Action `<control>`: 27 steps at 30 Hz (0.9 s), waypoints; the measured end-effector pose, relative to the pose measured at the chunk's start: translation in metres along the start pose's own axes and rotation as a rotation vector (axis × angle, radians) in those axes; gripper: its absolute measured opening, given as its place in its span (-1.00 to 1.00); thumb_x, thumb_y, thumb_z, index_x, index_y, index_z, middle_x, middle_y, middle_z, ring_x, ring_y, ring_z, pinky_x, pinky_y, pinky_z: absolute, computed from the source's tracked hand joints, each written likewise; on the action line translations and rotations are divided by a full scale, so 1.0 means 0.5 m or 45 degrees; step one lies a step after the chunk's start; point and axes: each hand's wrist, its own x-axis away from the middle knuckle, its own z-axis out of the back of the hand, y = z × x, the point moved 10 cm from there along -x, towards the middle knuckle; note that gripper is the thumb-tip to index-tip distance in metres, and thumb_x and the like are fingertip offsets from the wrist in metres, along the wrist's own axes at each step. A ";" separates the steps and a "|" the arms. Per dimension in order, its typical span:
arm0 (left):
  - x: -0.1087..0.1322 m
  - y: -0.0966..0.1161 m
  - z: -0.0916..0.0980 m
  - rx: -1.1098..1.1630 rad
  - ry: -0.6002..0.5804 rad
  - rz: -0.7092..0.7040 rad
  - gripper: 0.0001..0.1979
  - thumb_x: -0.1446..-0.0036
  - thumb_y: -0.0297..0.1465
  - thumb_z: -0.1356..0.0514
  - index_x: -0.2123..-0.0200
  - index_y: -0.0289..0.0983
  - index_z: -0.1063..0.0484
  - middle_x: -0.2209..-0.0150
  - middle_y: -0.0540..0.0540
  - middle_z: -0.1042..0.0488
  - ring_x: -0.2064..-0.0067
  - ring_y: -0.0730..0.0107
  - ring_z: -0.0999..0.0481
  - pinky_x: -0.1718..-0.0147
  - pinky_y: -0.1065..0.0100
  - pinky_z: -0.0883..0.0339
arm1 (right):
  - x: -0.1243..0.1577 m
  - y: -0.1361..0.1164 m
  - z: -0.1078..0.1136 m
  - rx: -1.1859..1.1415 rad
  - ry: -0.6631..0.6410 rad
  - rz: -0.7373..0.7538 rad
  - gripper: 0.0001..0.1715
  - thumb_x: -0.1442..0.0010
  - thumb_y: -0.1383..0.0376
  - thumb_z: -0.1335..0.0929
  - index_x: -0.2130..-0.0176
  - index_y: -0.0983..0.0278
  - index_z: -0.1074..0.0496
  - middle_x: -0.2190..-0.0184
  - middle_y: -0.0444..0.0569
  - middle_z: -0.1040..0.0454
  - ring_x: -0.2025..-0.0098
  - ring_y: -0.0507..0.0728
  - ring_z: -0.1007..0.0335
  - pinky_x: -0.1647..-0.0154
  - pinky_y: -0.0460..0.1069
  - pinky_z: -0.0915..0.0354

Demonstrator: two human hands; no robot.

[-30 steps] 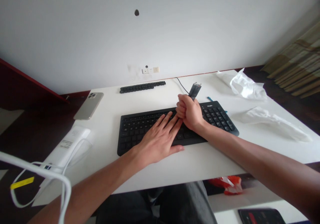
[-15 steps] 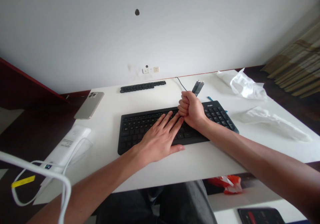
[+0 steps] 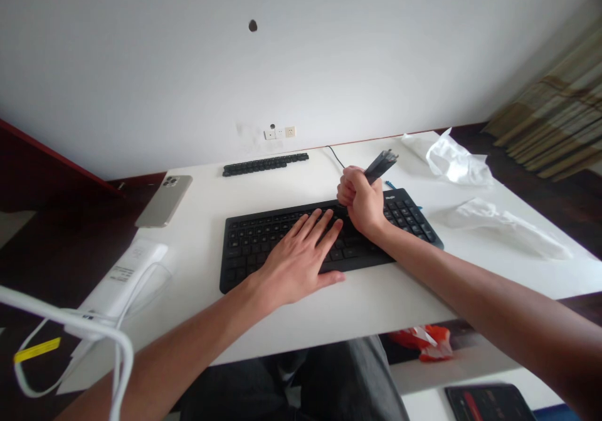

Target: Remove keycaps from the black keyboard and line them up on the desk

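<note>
A black keyboard (image 3: 244, 251) lies across the white table in front of me. My left hand (image 3: 303, 258) rests flat on its middle keys, fingers spread and thumb over the front edge. My right hand (image 3: 360, 198) is closed in a fist just above the right part of the keyboard. From the top of that fist sticks a dark grey tool (image 3: 380, 165) with small metal tips; its lower end is hidden by my hand. Rows of black keycaps (image 3: 266, 164) stand near the table's back edge. A thin blue item (image 3: 390, 185) shows behind the keyboard.
A phone (image 3: 164, 201) and a white box (image 3: 125, 277) lie at the left, with a white cable (image 3: 70, 314) in front. Crumpled white plastic bags (image 3: 458, 160) sit at the right. Below the tabletop are an orange-red bag (image 3: 433, 344) and a dark device (image 3: 489, 403).
My right fist has lifted slightly from beside my left fingertips, and the grey tool now leans more to the right. My left hand stays flat on the keys. The view has shifted a little.
</note>
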 end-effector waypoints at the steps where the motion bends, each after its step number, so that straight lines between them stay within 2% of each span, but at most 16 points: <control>1: 0.000 0.000 0.000 0.003 0.004 0.002 -0.04 -0.35 0.13 -0.09 -0.54 -0.38 0.09 -0.56 -0.36 0.13 -0.58 -0.06 0.14 -0.51 -0.02 0.14 | -0.004 -0.004 0.000 0.044 -0.015 0.040 -0.48 -0.20 0.17 -0.42 0.55 0.17 -0.03 0.62 -0.27 0.05 0.61 -0.04 0.17 0.63 -0.08 0.10; 3: 0.000 0.001 0.000 0.016 0.018 0.002 -0.01 -0.34 0.14 -0.11 -0.53 -0.42 0.09 -0.55 -0.40 0.13 -0.57 -0.07 0.13 -0.51 -0.03 0.13 | -0.009 -0.012 0.001 0.143 -0.038 0.109 -0.51 -0.26 0.09 -0.38 0.53 0.17 -0.09 0.59 -0.21 -0.06 0.57 0.01 0.00 0.57 -0.06 -0.09; 6: -0.002 -0.002 0.013 0.090 0.095 -0.014 -0.01 -0.32 0.16 -0.12 -0.51 -0.41 0.06 -0.53 -0.43 0.02 -0.56 -0.10 0.04 -0.49 -0.04 0.03 | -0.012 -0.017 0.001 0.320 -0.065 0.165 -0.53 -0.35 -0.03 -0.28 0.48 0.18 -0.24 0.47 -0.09 -0.29 0.40 0.09 -0.29 0.35 -0.01 -0.34; 9: 0.000 -0.030 0.067 0.227 0.379 0.028 -0.17 -0.37 0.07 -0.13 -0.44 -0.36 -0.03 -0.42 -0.42 -0.24 -0.47 -0.04 -0.21 -0.41 0.00 -0.18 | -0.013 -0.022 0.004 0.503 -0.064 0.199 -0.49 -0.42 -0.08 -0.20 0.35 0.18 -0.42 0.30 -0.05 -0.45 0.23 0.13 -0.40 0.19 0.01 -0.39; 12: 0.022 -0.082 0.133 0.285 0.742 0.177 -0.40 -0.41 -0.08 -0.18 -0.31 -0.31 -0.15 -0.24 -0.36 -0.41 -0.30 0.02 -0.41 -0.28 0.02 -0.35 | -0.008 -0.026 -0.007 0.637 -0.134 0.212 -0.45 -0.45 -0.10 -0.18 0.27 0.19 -0.48 0.30 -0.05 -0.48 0.26 0.13 -0.39 0.17 0.01 -0.37; 14: 0.035 -0.105 0.157 0.271 0.870 0.248 -0.49 -0.40 -0.12 -0.19 -0.25 -0.27 -0.20 -0.17 -0.32 -0.43 -0.23 0.04 -0.45 -0.22 0.02 -0.40 | 0.003 -0.026 -0.031 0.656 -0.265 0.211 -0.50 -0.44 -0.09 -0.25 0.26 0.22 -0.48 0.32 -0.05 -0.47 0.28 0.12 -0.39 0.17 0.01 -0.36; 16: 0.035 -0.113 0.160 0.267 0.865 0.261 -0.49 -0.41 -0.14 -0.18 -0.27 -0.25 -0.18 -0.16 -0.29 -0.44 -0.19 0.05 -0.47 -0.20 0.02 -0.42 | 0.019 -0.026 -0.059 0.618 -0.407 0.200 -0.54 -0.41 -0.07 -0.31 0.25 0.23 -0.49 0.32 -0.06 -0.48 0.28 0.11 -0.39 0.18 0.00 -0.36; 21: 0.015 -0.115 0.120 0.329 0.685 0.226 -0.43 -0.51 -0.27 0.02 -0.48 -0.20 0.08 -0.21 -0.28 -0.48 -0.17 0.10 -0.53 -0.14 0.06 -0.47 | 0.060 -0.011 -0.117 0.482 -0.779 0.106 -0.54 -0.33 -0.10 -0.41 0.13 0.23 -0.52 0.20 -0.01 -0.57 0.14 0.17 -0.49 0.08 0.03 -0.43; 24: 0.016 -0.154 0.111 0.376 0.652 0.324 -0.51 -0.51 -0.32 0.06 -0.43 -0.20 -0.07 -0.23 -0.26 -0.50 -0.16 0.12 -0.57 -0.08 0.14 -0.50 | 0.058 -0.014 -0.120 0.724 -0.871 0.164 -0.56 -0.27 -0.03 -0.48 0.06 0.23 -0.50 0.17 0.01 -0.59 0.18 0.17 -0.50 0.12 0.04 -0.43; 27: 0.030 -0.232 0.116 0.392 0.638 0.555 -0.63 -0.50 -0.25 0.02 -0.26 -0.20 -0.32 0.07 -0.17 -0.64 0.10 0.12 -0.67 0.12 0.23 -0.49 | 0.039 -0.036 -0.108 1.176 -0.878 0.323 -0.72 -0.25 0.07 -0.50 0.17 0.21 -0.54 0.24 -0.03 -0.57 0.30 0.11 -0.42 0.23 0.01 -0.32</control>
